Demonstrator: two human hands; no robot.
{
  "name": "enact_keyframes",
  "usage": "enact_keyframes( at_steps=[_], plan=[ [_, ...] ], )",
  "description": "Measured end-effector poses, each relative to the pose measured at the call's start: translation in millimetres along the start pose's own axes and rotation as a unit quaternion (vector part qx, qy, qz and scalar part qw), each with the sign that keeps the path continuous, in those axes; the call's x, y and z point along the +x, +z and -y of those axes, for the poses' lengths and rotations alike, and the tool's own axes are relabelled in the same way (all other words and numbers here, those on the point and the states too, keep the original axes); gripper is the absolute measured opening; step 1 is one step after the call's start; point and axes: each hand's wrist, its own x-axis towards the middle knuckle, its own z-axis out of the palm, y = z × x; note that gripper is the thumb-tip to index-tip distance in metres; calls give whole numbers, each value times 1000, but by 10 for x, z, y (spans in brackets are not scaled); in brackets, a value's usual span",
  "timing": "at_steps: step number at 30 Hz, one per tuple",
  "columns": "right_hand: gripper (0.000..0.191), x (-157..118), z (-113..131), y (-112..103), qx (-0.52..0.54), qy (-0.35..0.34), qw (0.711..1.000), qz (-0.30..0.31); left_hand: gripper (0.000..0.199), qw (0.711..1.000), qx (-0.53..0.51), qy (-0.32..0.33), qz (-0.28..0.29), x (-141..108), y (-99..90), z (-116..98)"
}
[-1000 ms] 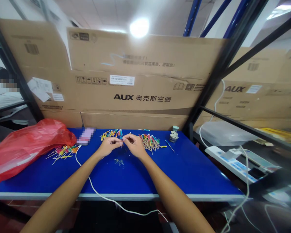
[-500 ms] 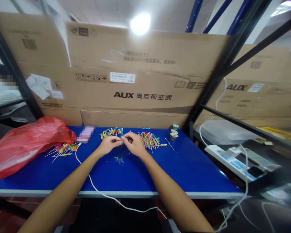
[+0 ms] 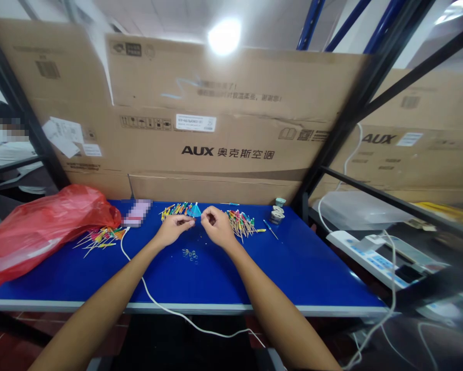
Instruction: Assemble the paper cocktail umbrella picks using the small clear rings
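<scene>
A small blue paper cocktail umbrella stands upright with its canopy partly spread. My left hand pinches its stick below the canopy between thumb and fingers. My right hand is just right of the canopy, its fingers curled and thumb and fingertips together; whatever they hold is too small to make out. Folded cocktail umbrellas lie behind my left hand, and another pile of colourful folded umbrellas lies beside my right hand. Several tiny clear rings are scattered on the blue table before my hands.
On the left are a red plastic bag, more umbrellas and a phone-like item with a white cable. Small tubs and a single blue folded umbrella lie right. Cardboard walls the back; a person sits far left.
The blue umbrella's canopy has spread out and now shows between my hands. My right hand has drawn slightly right, away from my left, which stays nearly still.
</scene>
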Motion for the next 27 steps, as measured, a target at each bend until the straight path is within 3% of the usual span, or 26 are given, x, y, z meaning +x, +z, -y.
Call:
enact_keyframes(
  at_steps=[7,13,22,27],
  plan=[
    [20,9,4,-9,-43,-22,998,28,32,1000,1,9,16,13,3,39],
    [11,9,-47,4,-80,-43,995,47,32,999,-3,9,33,17,20,75],
    [7,11,-38,-29,-96,-38,994,29,33,1000,1,7,-19,18,11,93],
    [10,9,-38,-31,-90,-39,994,38,35,1000,-9,4,-16,19,17,97]
  ],
)
